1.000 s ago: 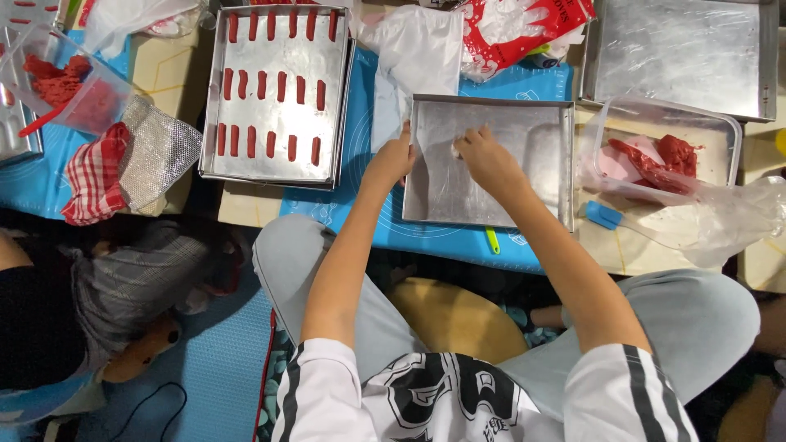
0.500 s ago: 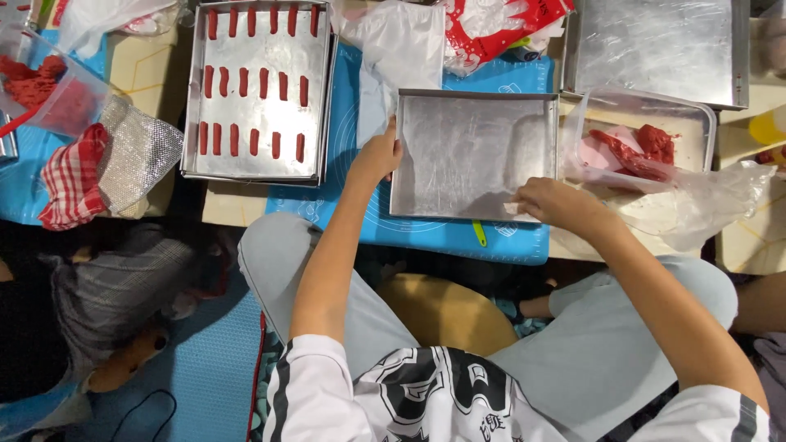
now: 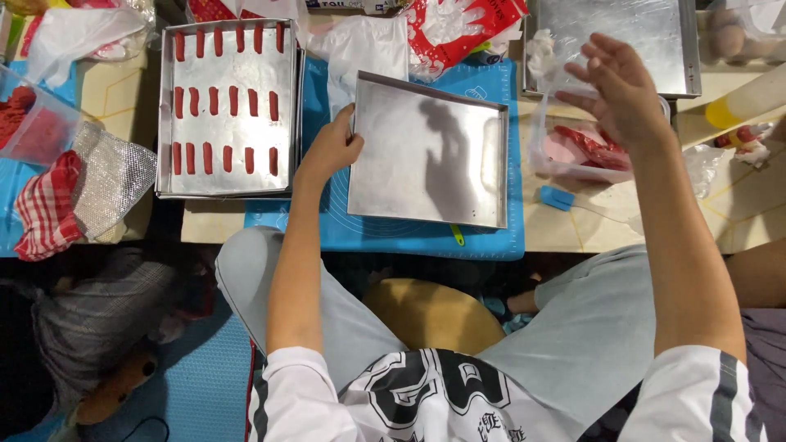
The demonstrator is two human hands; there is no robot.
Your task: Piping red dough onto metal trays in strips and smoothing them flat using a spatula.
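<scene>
- A blue mat (image 3: 409, 233) covers the middle of the work surface, between the seated person's knees and the far clutter.
- On the mat lies an empty metal tray (image 3: 426, 155), shiny and bare, slightly skewed, with a hand's shadow across it.
- To its left sits a second metal tray (image 3: 229, 106) carrying rows of short red strips (image 3: 211, 101).
- The left hand (image 3: 332, 147) grips the empty tray's left edge, fingers curled narrowly over the rim.
- The right hand (image 3: 618, 86) hovers in the air to the right of that tray, fingers spread wide, holding nothing.
- Beneath the right hand lies a clear plastic bag (image 3: 573, 151) with red meat (image 3: 594, 143) inside.
- A red checked cloth (image 3: 45, 205) rests at the far left.
- A small blue scraper (image 3: 557, 198) lies near the bag.
</scene>
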